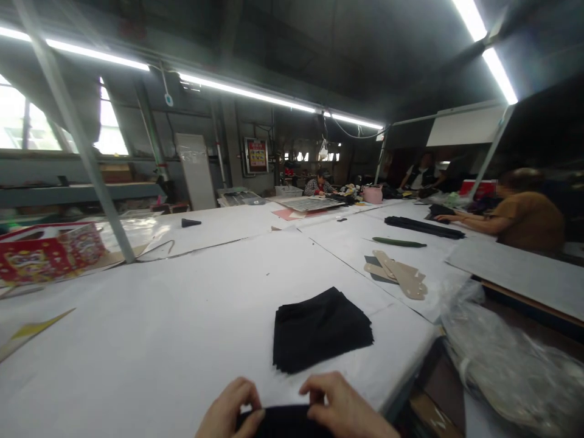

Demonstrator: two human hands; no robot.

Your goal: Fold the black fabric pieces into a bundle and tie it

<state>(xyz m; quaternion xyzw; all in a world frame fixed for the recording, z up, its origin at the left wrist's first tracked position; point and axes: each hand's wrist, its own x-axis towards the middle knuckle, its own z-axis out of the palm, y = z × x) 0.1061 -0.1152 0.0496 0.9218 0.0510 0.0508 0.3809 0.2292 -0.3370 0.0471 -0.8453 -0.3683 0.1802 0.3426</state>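
Observation:
At the bottom of the head view, a piece of black fabric [285, 422] lies between my two hands, its lower part cut off by the frame. My left hand [232, 409] pinches its left end between thumb and fingers. At the opposite end my right hand [342, 406] grips the edge, with the index finger curled above the thumb. Just beyond the hands rests a stack of black fabric pieces [323, 328], roughly squared, with slightly uneven edges.
Tan card templates [401, 274] and a green cucumber-like object [399, 242] lie to the right on the white table [182, 340]. Folded black strips [424, 227] sit near a co-worker [524, 213]. Clear plastic [506, 347] hangs at the right edge. A red box [50, 252] stands left beside a metal post [86, 140].

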